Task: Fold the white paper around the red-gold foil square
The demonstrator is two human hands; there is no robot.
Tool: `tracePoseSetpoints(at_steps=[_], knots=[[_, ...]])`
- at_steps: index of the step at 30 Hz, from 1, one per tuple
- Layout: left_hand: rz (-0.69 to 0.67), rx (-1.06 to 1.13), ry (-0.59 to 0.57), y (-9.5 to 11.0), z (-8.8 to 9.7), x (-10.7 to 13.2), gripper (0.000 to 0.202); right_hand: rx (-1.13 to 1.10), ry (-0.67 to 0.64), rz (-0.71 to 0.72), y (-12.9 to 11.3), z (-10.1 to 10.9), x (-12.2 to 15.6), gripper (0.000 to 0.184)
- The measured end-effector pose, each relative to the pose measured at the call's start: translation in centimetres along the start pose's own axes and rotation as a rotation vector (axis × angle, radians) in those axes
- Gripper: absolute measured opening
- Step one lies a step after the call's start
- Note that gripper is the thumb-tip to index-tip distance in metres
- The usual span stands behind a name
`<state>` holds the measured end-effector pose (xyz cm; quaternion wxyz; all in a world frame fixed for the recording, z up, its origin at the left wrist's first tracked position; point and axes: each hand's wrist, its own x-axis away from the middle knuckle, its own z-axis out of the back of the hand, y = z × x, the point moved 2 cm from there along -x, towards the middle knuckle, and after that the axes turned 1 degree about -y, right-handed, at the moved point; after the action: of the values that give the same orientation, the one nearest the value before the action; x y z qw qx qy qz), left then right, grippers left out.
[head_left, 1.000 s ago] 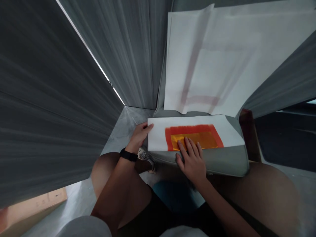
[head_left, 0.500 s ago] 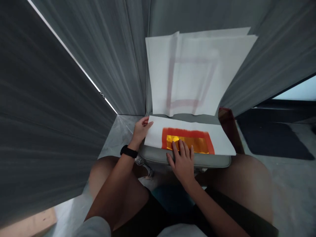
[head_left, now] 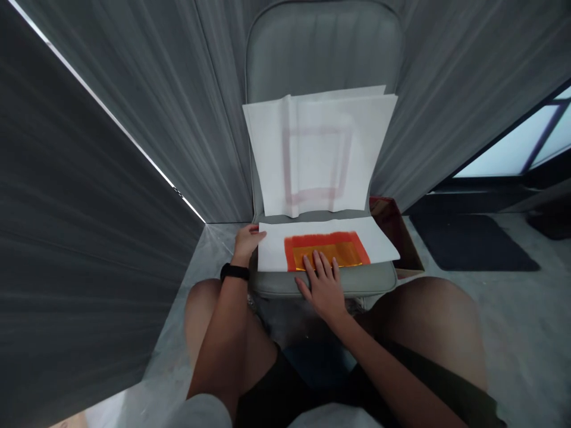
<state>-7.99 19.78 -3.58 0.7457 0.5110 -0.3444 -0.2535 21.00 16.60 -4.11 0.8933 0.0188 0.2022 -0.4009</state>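
A white paper sheet (head_left: pixel 375 238) lies on the seat of a grey chair (head_left: pixel 321 47) in front of me. It bears a red-orange rectangle (head_left: pixel 359 246) with a gold foil patch (head_left: pixel 345 254) inside. My right hand (head_left: pixel 323 285) lies flat with fingers stretched over the gold foil. My left hand (head_left: pixel 247 241), with a black band at the wrist, pinches the sheet's left edge. More white sheets (head_left: pixel 319 151) lean upright against the chair's backrest, a faint rectangular outline showing through.
Grey curtains (head_left: pixel 111 178) hang on the left and behind the chair. A reddish-brown box (head_left: pixel 397 229) sits on the floor right of the chair. A dark mat (head_left: pixel 468 249) lies farther right. My bare knees flank the chair's front edge.
The view has pulled back and tilted up, so the chair's backrest now shows. Both hands keep their places on the sheet; my right hand rests slightly nearer the front edge.
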Motion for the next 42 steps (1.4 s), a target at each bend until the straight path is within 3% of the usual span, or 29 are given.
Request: tracePoseSetpoints(at_steps=[11, 15, 22, 28, 31, 33, 34, 36, 38, 40, 42], knots=[[0.012, -0.034, 0.026, 0.0, -0.3, -0.1, 0.04, 0.041, 0.06, 0.105, -1.1, -0.1, 0.0, 0.059], [0.008, -0.112, 0.048, 0.1, -0.3, -0.4, 0.038, -0.004, -0.009, 0.205, -1.9, -0.6, 0.0, 0.062], [-0.011, -0.242, 0.054, 0.4, -0.7, 0.0, 0.039, 0.0, -0.11, 0.201, -1.5, -0.5, 0.3, 0.063], [-0.063, -0.354, 0.092, 2.6, -0.3, 1.5, 0.035, -0.015, -0.157, 0.19, -1.7, -0.4, 0.3, 0.066], [-0.151, -0.426, 0.174, 4.0, -0.4, 3.6, 0.043, -0.032, -0.217, 0.177, -1.8, -0.2, 0.1, 0.068], [-0.364, -0.482, 0.199, 4.8, -1.2, 6.3, 0.04, -0.049, -0.255, 0.166, -1.9, -0.1, 0.0, 0.072], [-0.509, -0.501, 0.155, 4.9, -1.9, 8.1, 0.038, -0.055, -0.269, 0.158, -1.9, 0.0, -0.1, 0.074], [-0.756, -0.529, -0.106, 4.3, -3.5, 12.1, 0.04, -0.061, -0.296, 0.153, -2.0, 0.0, -0.1, 0.073], [-0.893, -0.61, -0.333, 2.6, -4.8, 15.9, 0.046, -0.061, -0.319, 0.162, -2.2, 0.0, 0.0, 0.067], [-0.926, -0.713, -0.396, 0.4, -5.5, 18.4, 0.056, -0.058, -0.326, 0.176, -2.3, 0.0, 0.0, 0.066], [-0.915, -0.807, -0.378, -1.4, -5.7, 19.4, 0.062, -0.063, -0.312, 0.181, -2.4, 0.0, 0.0, 0.069]])
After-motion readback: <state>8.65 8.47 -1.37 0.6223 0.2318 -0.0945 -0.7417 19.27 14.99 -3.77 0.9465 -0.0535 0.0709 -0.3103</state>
